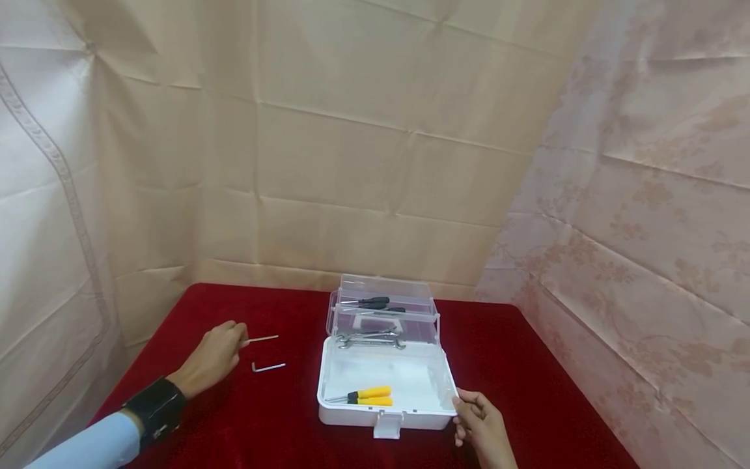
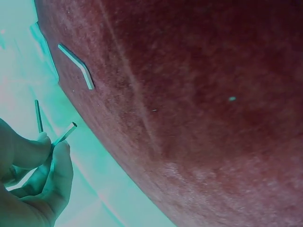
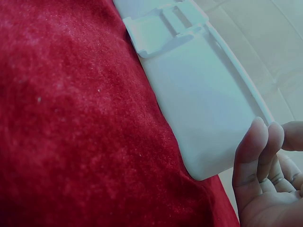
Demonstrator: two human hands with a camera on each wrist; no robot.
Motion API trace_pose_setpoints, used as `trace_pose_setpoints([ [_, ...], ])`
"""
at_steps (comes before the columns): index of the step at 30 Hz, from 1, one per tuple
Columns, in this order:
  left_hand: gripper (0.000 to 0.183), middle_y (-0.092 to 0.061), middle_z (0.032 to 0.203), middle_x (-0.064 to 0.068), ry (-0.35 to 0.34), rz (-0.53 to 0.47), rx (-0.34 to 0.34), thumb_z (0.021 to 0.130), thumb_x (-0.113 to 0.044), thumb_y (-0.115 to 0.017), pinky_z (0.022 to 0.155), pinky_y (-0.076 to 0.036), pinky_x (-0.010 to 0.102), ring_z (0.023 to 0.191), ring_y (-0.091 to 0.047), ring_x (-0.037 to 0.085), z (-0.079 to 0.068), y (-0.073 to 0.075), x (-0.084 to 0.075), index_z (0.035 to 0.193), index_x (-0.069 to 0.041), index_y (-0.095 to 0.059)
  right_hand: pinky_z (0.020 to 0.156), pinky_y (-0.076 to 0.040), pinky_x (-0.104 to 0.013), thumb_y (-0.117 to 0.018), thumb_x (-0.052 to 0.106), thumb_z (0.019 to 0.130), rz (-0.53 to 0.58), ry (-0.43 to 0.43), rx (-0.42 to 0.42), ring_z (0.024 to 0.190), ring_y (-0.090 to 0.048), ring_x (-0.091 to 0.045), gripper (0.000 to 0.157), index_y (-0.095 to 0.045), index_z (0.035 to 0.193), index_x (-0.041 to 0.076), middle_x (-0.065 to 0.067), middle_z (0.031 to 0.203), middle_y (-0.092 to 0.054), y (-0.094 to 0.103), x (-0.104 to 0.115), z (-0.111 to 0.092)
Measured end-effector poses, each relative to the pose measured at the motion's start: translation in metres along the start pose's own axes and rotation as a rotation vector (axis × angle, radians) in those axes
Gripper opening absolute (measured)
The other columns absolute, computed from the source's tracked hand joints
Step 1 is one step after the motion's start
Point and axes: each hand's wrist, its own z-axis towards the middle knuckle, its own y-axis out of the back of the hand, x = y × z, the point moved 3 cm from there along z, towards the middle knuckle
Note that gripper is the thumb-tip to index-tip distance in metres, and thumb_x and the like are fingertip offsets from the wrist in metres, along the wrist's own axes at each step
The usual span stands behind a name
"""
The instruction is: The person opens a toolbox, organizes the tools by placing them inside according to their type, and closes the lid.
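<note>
Over the left part of the red cloth, my left hand [image 1: 215, 355] pinches a metal hex key [image 1: 262, 339] between thumb and fingers. Two ends of metal stick out past the fingertips in the left wrist view; the middle is hidden by the fingers. A second L-shaped hex key [image 1: 269, 367] lies on the cloth just beside that hand. My right hand [image 1: 482, 420] grips the front right corner of a white toolbox [image 1: 416, 420], thumb and finger at its rim. The toolbox's clear lid [image 1: 387, 284] stands raised at the back.
Two yellow-handled screwdrivers [image 1: 375, 392] lie inside the box near its front wall. Wrenches [image 1: 375, 340] rest along its back edge, and black-handled screwdrivers [image 1: 375, 303] sit in the clear upper tray. A latch [image 1: 387, 425] hangs at the front. Curtains [image 1: 351, 163] surround the red-covered table [image 1: 527, 391].
</note>
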Motion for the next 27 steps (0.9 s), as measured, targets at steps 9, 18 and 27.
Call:
trace_pose_setpoints([
  [9, 0.015, -0.048, 0.073, -0.002, -0.008, -0.007, -0.018, 0.082, 0.000, -0.071, 0.058, -0.043, 0.025, 0.065, -0.045, 0.012, 0.014, 0.001, -0.005, 0.088, -0.007, -0.060, 0.048, -0.045, -0.030, -0.068, 0.016, 0.090, 0.015, 0.005, 0.004, 0.050, -0.043, -0.013, 0.048, -0.048, 0.126, -0.010, -0.009, 0.074, -0.052, -0.001, -0.001, 0.000],
  [18, 0.011, -0.050, 0.073, 0.000, -0.018, -0.031, -0.092, 0.083, 0.002, -0.070, 0.060, -0.044, 0.028, 0.067, -0.047, 0.014, 0.034, 0.009, -0.009, 0.087, -0.005, -0.062, 0.048, -0.045, -0.030, -0.068, 0.018, 0.090, 0.008, 0.006, 0.010, 0.050, -0.043, -0.013, 0.051, -0.047, 0.127, -0.011, -0.008, 0.074, -0.053, 0.000, -0.003, -0.001],
  [27, 0.005, -0.052, 0.075, 0.001, -0.039, -0.040, -0.123, 0.085, 0.001, -0.067, 0.062, -0.046, 0.031, 0.069, -0.050, 0.015, 0.044, 0.007, -0.016, 0.087, -0.003, -0.064, 0.047, -0.045, -0.030, -0.066, 0.017, 0.091, -0.005, 0.005, 0.009, 0.050, -0.043, -0.013, 0.049, -0.047, 0.127, -0.010, -0.009, 0.074, -0.053, -0.001, -0.004, -0.002],
])
